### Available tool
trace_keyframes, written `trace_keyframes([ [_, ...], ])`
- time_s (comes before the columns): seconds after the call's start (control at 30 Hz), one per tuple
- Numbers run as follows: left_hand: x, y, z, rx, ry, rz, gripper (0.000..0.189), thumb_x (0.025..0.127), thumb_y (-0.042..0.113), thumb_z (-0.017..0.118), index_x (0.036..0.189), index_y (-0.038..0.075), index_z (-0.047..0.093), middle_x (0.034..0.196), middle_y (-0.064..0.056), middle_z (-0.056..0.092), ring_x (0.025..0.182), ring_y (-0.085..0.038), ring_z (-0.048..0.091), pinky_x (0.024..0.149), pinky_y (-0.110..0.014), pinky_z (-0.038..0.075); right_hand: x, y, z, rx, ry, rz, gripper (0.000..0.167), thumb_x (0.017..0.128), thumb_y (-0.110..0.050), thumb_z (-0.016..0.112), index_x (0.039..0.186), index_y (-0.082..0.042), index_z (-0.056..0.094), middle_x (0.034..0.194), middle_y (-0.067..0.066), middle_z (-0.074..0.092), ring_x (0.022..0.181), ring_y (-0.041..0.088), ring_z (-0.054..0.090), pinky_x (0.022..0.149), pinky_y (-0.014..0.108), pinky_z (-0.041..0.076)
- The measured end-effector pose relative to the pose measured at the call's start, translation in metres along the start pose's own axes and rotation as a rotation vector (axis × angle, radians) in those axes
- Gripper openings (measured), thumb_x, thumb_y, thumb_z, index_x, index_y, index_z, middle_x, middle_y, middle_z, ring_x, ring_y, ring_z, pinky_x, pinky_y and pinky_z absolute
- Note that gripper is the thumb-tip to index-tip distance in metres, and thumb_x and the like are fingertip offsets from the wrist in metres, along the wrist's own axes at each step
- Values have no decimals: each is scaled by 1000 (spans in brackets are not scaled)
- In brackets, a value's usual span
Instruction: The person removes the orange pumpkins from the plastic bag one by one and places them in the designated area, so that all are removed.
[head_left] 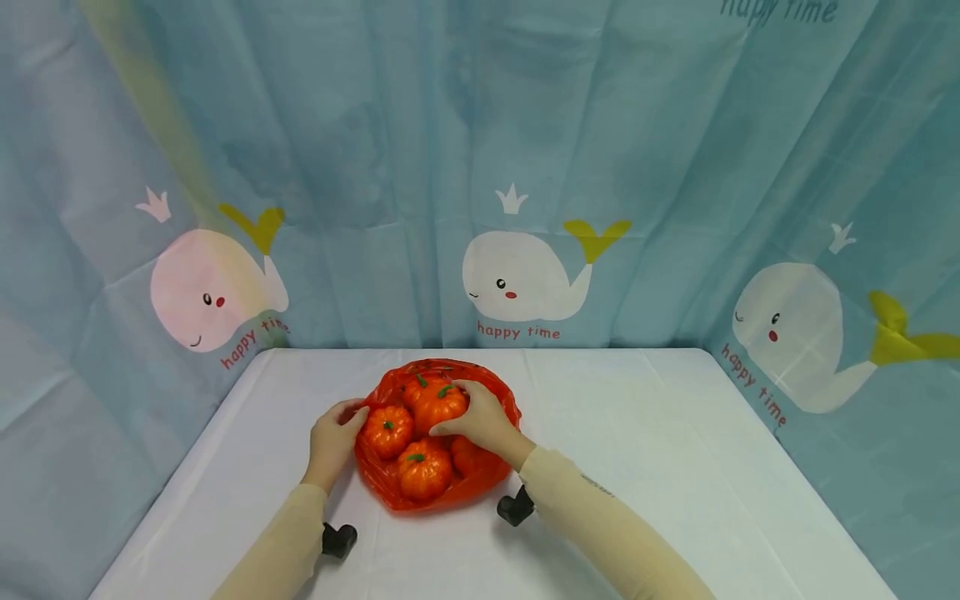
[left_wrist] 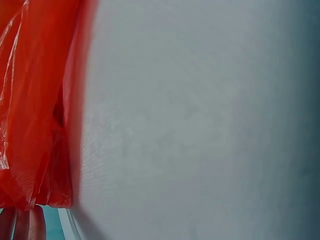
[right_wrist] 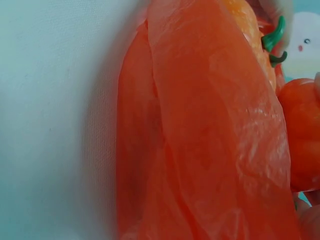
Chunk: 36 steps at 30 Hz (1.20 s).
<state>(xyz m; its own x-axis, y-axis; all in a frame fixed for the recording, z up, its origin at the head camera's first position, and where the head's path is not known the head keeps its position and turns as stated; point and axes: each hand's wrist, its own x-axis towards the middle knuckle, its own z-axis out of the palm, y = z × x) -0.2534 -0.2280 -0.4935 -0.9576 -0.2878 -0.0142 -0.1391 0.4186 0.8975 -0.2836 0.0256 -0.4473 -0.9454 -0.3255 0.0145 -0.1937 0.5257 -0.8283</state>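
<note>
Near the table's middle lies an open red plastic bag [head_left: 392, 490] holding several small orange toy pumpkins with green stems. My right hand [head_left: 483, 419] grips one pumpkin [head_left: 441, 406] from its right side, thumb below and fingers behind. That same pumpkin [right_wrist: 303, 140] shows at the right edge of the right wrist view, beyond the bag's side [right_wrist: 215, 130]. At the bag's left rim my left hand [head_left: 332, 439] pinches the plastic, beside another pumpkin [head_left: 388, 432]. The left wrist view catches the left fingertips [left_wrist: 36, 222] at the red plastic [left_wrist: 30, 110].
The bag stands on a white table [head_left: 615, 450]. Behind and beside it hangs a blue curtain [head_left: 390, 167] printed with whales. A black wrist-camera mount [head_left: 340, 541] sits under the left sleeve, and another black mount [head_left: 516, 507] under the right.
</note>
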Motion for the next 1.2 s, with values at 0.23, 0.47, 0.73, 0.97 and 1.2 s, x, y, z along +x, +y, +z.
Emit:
trace_keyframes([
  [0.23, -2, 0, 3, 0, -5, -7, 42, 102, 33, 53, 134, 7, 59, 137, -20, 58, 128, -35, 52, 109, -50, 46, -5, 8, -3, 19, 18, -9, 87, 73, -40, 87, 145, -9, 47, 143, 11, 52, 127, 30, 52, 105, 51, 49],
  [0.47, -3, 0, 2, 6, -8, -13, 42, 103, 34, 52, 135, 8, 58, 138, -19, 58, 129, -34, 51, 109, -49, 46, -7, 8, -4, 35, 12, -20, 93, 74, -41, 87, 149, -8, 43, 147, 11, 51, 129, 30, 52, 107, 52, 47],
  [0.73, -4, -2, 0, 16, 9, -3, 41, 102, 34, 53, 133, 7, 60, 135, -19, 60, 127, -34, 52, 109, -49, 46, -8, 9, -5, 47, 20, -15, 93, 73, -43, 87, 148, -9, 44, 148, 11, 50, 130, 31, 51, 107, 53, 47],
  [0.97, -5, -3, -2, 19, 7, 3, 42, 102, 34, 54, 133, 6, 60, 136, -20, 60, 131, -34, 50, 112, -50, 42, -8, 8, -9, 71, 23, -14, 92, 74, -45, 86, 149, -12, 44, 149, 10, 49, 132, 30, 50, 108, 53, 46],
  [1.2, -3, 1, -4, 8, 3, 5, 42, 102, 33, 53, 133, 6, 60, 136, -19, 60, 130, -34, 51, 111, -49, 44, -10, 5, -18, 77, 29, -11, 91, 74, -44, 86, 149, -13, 45, 148, 8, 50, 131, 31, 50, 106, 53, 47],
])
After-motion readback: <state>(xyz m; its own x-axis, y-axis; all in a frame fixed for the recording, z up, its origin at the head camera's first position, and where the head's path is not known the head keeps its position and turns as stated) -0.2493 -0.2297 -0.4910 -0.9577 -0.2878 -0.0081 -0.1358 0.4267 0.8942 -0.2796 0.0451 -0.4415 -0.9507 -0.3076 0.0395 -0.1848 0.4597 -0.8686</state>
